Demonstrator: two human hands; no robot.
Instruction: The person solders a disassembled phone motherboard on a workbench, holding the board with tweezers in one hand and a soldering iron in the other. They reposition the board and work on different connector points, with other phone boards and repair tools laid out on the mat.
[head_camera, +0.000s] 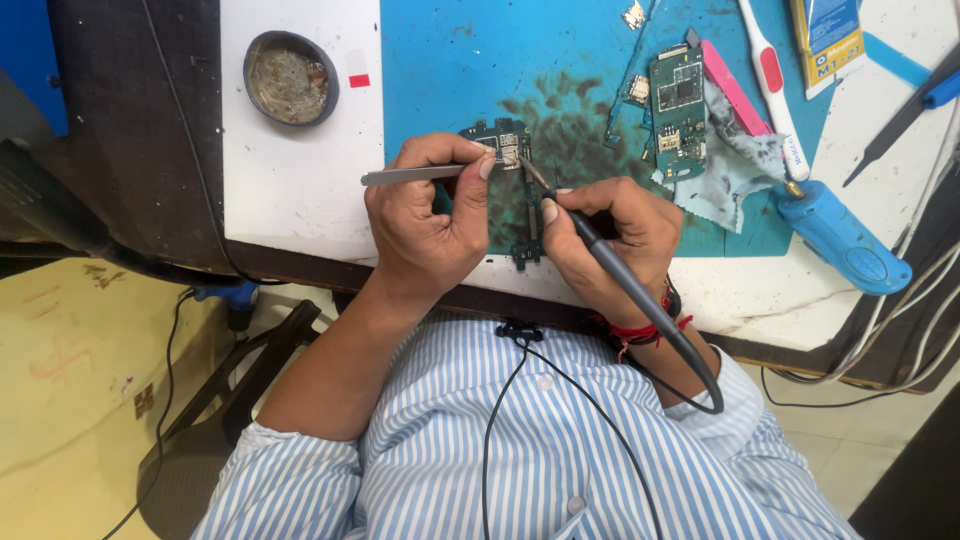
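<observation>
green circuit board (512, 150) lies on the blue mat (450, 70) near the table's front edge, under both hands. left hand (425, 215) is pinched shut on metal tweezers (410, 175), their tips at the board's top end. right hand (610, 235) is closed pen-style round a dark soldering iron (620, 275), tip touching the board just beside the tweezers. judgement: best done with wrists braced on the table edge, tweezers steady, iron contact brief. second board (678, 110) and grey cloth (735, 165) lie toward the right edge.
</observation>
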